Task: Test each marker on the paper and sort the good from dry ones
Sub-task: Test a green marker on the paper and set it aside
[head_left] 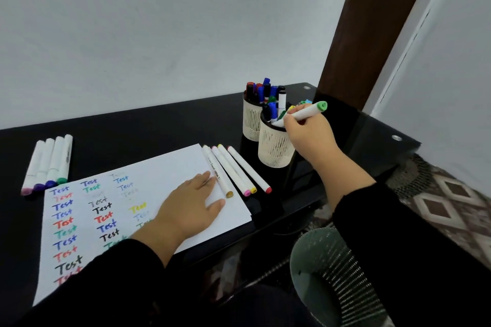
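Note:
A white sheet of paper lies on the black table, covered on its left with coloured "Test" words. My left hand rests flat on the paper's right part, fingers straight. My right hand grips a white marker with a green cap above the near cream mesh cup. That cup and a second cream cup behind it hold several markers. Several white markers lie in a row at the paper's right edge. Another row of several white markers lies to the upper left of the paper.
The black glass table stands against a white wall. A dark wooden post rises at its back right corner. A green mesh bin stands on the patterned floor below the table's front right edge.

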### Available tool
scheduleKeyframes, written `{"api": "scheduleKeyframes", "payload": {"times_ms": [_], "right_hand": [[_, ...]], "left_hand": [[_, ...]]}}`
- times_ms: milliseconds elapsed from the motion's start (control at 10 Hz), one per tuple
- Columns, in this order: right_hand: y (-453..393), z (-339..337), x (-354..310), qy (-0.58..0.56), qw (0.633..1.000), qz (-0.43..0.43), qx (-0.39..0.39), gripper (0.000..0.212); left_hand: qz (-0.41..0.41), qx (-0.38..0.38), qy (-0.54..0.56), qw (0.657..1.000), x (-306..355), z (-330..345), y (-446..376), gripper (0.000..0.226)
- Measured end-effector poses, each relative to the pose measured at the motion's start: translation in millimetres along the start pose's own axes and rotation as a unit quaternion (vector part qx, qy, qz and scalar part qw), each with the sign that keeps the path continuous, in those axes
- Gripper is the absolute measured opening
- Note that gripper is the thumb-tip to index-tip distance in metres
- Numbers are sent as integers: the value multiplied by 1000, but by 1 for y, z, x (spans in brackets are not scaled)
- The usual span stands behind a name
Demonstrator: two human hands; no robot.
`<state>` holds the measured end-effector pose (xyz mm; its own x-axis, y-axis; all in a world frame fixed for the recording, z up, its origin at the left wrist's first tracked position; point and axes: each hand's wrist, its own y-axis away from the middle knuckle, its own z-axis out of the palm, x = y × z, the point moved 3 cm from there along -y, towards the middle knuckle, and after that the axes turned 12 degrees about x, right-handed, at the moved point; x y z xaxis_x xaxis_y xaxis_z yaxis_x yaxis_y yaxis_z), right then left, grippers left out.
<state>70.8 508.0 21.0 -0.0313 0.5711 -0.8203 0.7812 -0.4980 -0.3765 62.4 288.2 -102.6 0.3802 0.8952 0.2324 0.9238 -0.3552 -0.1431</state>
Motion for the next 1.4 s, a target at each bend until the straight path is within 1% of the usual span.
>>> {"api": "scheduleKeyframes", "payload": {"times_ms": [100,300,400,500,700,800,900,1100,1300,1400], "right_hand": [[-12,8,-2,80,997,-12,-20,22],[-34,20,-12,233,971,-9,-58,26],[-41,25,-21,324,939,12,-113,28],[-42,31,-26,373,914,22,-156,39],[-41,28,-16,291,951,29,-98,31],[-41,26,-14,238,965,51,-99,26],[-39,25,-15,251,960,41,-117,24],[-37,18,-12,211,974,-19,-74,21],[-38,19,-6,272,957,-55,-86,33],[-37,19,-5,215,973,-59,-63,20]], "left_hand": [[1,7,2,1000,0,0,-1,63],[-1,12,14,1000,-2,3,0,63],[-6,13,16,1000,-2,2,1,63],[-10,11,18,1000,-2,1,0,63],[-8,12,14,1000,-3,3,0,63],[-8,10,12,1000,-4,4,-1,63],[-9,10,13,1000,-4,4,0,63],[-10,8,5,1000,-3,3,-1,63],[-13,6,6,1000,-3,3,-1,63],[-13,3,2,1000,-2,3,0,63]]}}
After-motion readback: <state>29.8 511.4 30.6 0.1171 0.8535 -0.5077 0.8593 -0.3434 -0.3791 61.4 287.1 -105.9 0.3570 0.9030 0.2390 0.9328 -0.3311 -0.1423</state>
